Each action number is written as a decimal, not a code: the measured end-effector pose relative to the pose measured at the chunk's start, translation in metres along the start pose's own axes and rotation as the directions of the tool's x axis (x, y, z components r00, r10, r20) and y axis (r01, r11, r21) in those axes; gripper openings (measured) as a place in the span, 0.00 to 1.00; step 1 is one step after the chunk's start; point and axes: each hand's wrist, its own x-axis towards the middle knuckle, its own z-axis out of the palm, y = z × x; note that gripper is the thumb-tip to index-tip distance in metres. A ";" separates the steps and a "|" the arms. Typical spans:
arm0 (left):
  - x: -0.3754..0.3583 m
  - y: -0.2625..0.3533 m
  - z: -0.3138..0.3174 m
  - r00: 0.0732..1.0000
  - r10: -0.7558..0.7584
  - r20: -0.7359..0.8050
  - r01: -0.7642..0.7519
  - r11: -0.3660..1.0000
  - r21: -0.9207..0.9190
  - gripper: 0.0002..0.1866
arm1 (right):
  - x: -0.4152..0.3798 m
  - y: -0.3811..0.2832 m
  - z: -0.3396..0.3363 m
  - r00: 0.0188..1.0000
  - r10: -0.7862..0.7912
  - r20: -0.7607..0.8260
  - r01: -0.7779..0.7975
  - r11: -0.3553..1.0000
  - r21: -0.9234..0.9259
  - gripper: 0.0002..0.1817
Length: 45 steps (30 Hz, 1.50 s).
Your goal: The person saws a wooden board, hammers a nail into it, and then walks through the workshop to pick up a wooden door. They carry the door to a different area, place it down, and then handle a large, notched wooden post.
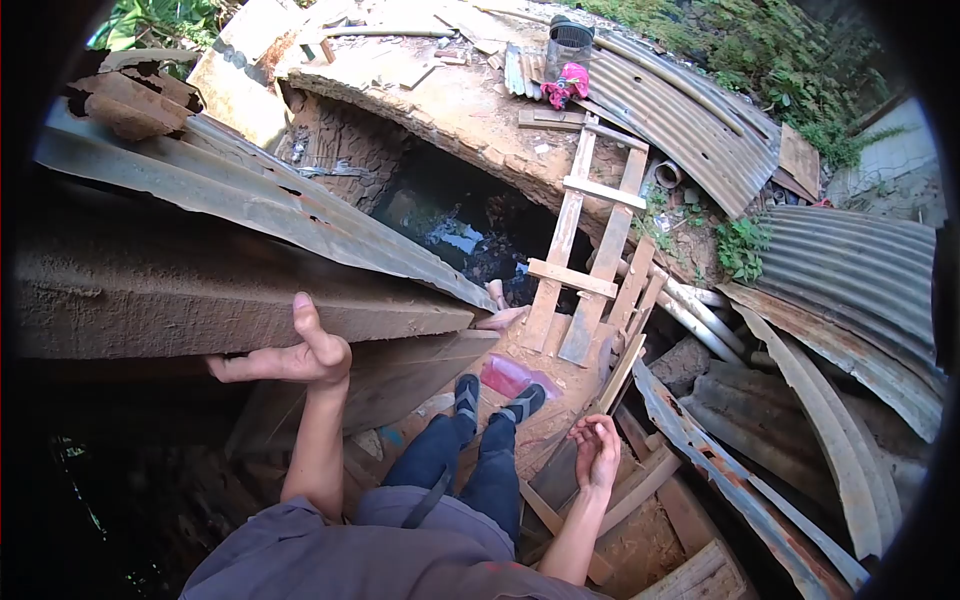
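Sunlight falls across a dusty slab [480, 125] at twelve o'clock, strewn with scraps of wood, and between eleven and twelve a dark pit [405, 200] opens below its broken edge. Greenery [700, 50] grows thick between one and two.

A thick wooden beam [200, 312] reaches from nine o'clock almost to the centre, and that is where my left fingers [262, 366] are. They lie stretched under its lower edge while the thumb stands up against its face, so I have the edge held between them; how much weight they bear, I cannot tell. Just above the beam runs a long corrugated sheet [290, 215], slanting down from ten o'clock. Near the beam's inner end some bare skin [505, 318] shows, a part of another person, too small for me to tell which part.

Toward five o'clock my right fingers [604, 432] are loosely curled around nothing, near some loose boards [650, 480].

Nailed planks form a rough ladder [605, 195] at two o'clock, leaning up to the slab. At one, a bright pink cloth [567, 85] sits by a dark basket [570, 38]. More corrugated metal [850, 270] lies at three, with pale pipes [700, 320] nearer in. At six, my feet [525, 400] stand on reddish ground, the toes close to a flat pink sheet [515, 375].
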 end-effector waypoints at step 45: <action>-0.018 -0.012 -0.006 0.998 -0.043 0.045 0.041 0.998 0.050 0.43 | -0.044 -0.051 0.045 0.997 -0.055 0.051 0.059 0.995 -0.076 0.08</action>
